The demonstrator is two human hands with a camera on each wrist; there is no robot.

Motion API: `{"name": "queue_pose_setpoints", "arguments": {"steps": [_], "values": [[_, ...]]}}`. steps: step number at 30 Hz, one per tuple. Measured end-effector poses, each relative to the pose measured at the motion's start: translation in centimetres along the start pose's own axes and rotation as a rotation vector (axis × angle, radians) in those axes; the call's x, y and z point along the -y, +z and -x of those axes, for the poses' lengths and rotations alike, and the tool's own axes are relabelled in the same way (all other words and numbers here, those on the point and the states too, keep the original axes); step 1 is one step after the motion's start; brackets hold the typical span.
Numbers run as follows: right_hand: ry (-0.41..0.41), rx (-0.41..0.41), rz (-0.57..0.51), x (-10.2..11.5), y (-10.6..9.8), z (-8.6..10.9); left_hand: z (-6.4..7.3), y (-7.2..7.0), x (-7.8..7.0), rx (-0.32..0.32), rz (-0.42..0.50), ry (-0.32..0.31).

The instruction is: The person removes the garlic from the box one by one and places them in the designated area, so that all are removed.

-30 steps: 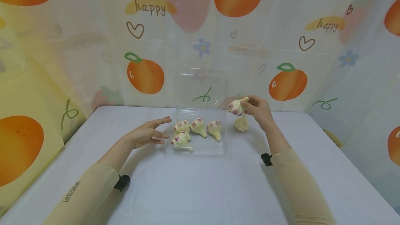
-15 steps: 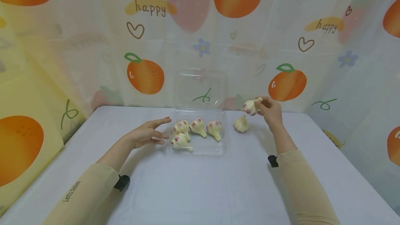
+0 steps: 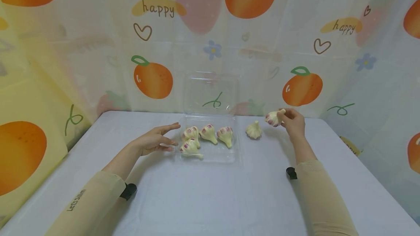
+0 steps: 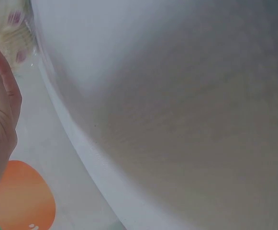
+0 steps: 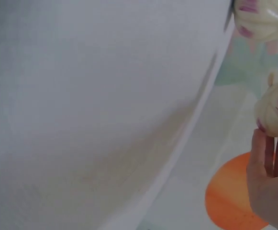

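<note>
Between its thumb and fingers, my right hand [image 3: 294,124] pinches a purple-marked garlic bulb [image 3: 273,118] by the stem, just above the table right of the box. The right wrist view also has this held bulb [image 5: 276,109], fingertips against it. Another garlic bulb [image 3: 253,130] stands on the table, stem up, between that hand and the box. Several garlic bulbs [image 3: 208,133] lie inside a clear plastic box [image 3: 216,157], whose lid [image 3: 210,90] stands raised at the back. At the box's left side, my left hand [image 3: 156,141] has its fingers spread, near or touching the wall.
A white cloth covers the table [image 3: 197,199]. Behind it hangs a fruit-printed curtain [image 3: 249,54], close to the table's back edge. Black wrist straps [image 3: 128,191] show at both sleeves.
My right hand has moved right and then down toward the table, carrying the garlic bulb away from the box and past the standing bulb. The left hand has stayed in place.
</note>
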State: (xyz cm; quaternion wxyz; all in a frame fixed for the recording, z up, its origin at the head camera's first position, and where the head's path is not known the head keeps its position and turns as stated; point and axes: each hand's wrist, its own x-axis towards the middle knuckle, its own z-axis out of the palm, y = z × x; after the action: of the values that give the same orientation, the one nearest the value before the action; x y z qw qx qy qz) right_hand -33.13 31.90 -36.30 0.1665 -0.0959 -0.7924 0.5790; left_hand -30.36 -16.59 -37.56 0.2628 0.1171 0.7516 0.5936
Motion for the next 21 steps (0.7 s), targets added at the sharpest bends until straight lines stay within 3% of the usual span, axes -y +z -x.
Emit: {"name": "queue_pose_setpoints", "arguments": {"steps": [6,11,21], "values": [[0.048,0.024,0.153,-0.6,-0.3,0.0,0.1,0.0,-0.1,-0.001,-0.002,-0.001],[0.040,0.065,0.286,-0.8,-0.4,0.1,0.2,0.1,-0.1,0.001,0.003,0.005],[0.010,0.128,0.371,-1.2,-0.5,0.4,0.3,0.1,-0.1,0.015,0.015,0.022]]}}
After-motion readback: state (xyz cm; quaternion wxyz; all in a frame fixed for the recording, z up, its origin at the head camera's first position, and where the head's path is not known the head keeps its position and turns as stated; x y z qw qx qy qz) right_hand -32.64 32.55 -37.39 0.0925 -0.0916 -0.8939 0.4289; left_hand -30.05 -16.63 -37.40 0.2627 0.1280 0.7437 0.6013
